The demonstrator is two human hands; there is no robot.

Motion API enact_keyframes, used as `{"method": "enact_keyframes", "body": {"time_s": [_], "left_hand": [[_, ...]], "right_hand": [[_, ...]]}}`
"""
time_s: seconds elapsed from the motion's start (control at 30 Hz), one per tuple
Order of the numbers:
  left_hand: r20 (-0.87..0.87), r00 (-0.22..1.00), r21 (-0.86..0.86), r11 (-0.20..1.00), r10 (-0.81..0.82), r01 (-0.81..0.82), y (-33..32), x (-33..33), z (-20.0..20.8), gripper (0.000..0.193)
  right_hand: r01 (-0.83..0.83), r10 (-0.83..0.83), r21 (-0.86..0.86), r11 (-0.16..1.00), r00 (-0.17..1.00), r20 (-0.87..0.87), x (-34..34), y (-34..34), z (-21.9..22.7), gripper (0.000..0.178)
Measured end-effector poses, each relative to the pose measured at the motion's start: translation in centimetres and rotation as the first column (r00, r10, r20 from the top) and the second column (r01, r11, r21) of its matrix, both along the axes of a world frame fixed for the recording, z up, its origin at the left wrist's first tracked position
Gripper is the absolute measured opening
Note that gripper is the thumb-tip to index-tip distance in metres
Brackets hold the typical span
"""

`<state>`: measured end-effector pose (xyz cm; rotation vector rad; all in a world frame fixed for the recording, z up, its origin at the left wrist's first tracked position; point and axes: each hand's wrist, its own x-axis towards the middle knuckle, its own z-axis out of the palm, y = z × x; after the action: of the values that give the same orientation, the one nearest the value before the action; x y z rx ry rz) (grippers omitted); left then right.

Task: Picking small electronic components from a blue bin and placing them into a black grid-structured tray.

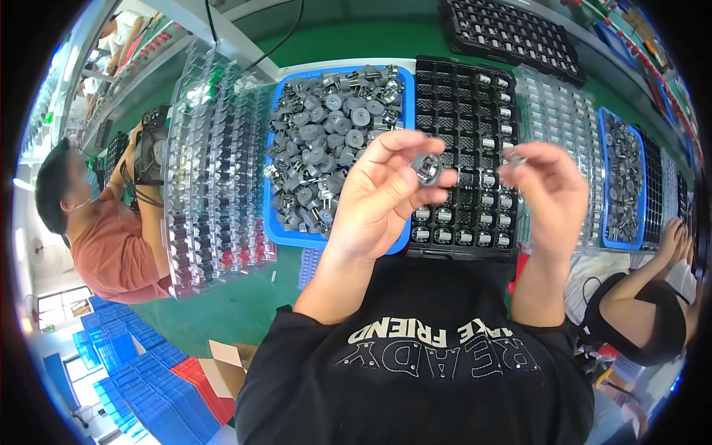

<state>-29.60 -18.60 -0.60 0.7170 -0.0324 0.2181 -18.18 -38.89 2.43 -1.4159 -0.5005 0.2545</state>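
Observation:
My left hand (pixel 382 185) is closed on a round grey part (pixel 426 170), whose hollow face with shiny metal inside is turned up. Opposite it, my right hand (pixel 549 185) pinches a small silvery metal piece (pixel 515 159), partly hidden by the fingertips and too small to name. A gap separates the two hands. Left of and behind my left hand, a blue bin (pixel 337 242) is heaped with loose grey round parts (pixel 311 133), several showing metal prongs. Below both hands lies a black compartment tray (pixel 463 96), with silvery cylinders (pixel 486 219) in its right column and near rows.
Stacked clear plastic trays (pixel 215 178) stand left of the bin, others (pixel 560 119) right of the black tray. Another filled black tray (pixel 512 37) sits at the far side. A second blue bin (pixel 621 241) is at the right. One co-worker (pixel 111 222) sits left, another (pixel 645 297) right.

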Motion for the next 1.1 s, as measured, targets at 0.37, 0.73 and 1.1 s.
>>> {"method": "enact_keyframes", "body": {"time_s": [0.37,0.73,1.1], "left_hand": [[0.049,0.992,0.065,0.991,0.113,-0.116,-2.8,0.6,0.4,0.046],[0.119,0.986,0.162,0.977,0.118,-0.137,-2.2,0.4,-0.6,0.042],[0.078,0.994,0.195,0.976,0.083,-0.097,-1.3,-0.5,-1.4,0.041]], "right_hand": [[0.105,-0.055,-0.060,0.993,0.835,0.547,-3.0,3.2,1.0,0.030],[0.211,-0.036,-0.159,0.964,0.702,0.712,-3.9,2.9,0.3,0.030],[0.117,0.044,-0.207,0.971,0.767,0.640,-4.2,3.0,-0.2,0.031]]}}
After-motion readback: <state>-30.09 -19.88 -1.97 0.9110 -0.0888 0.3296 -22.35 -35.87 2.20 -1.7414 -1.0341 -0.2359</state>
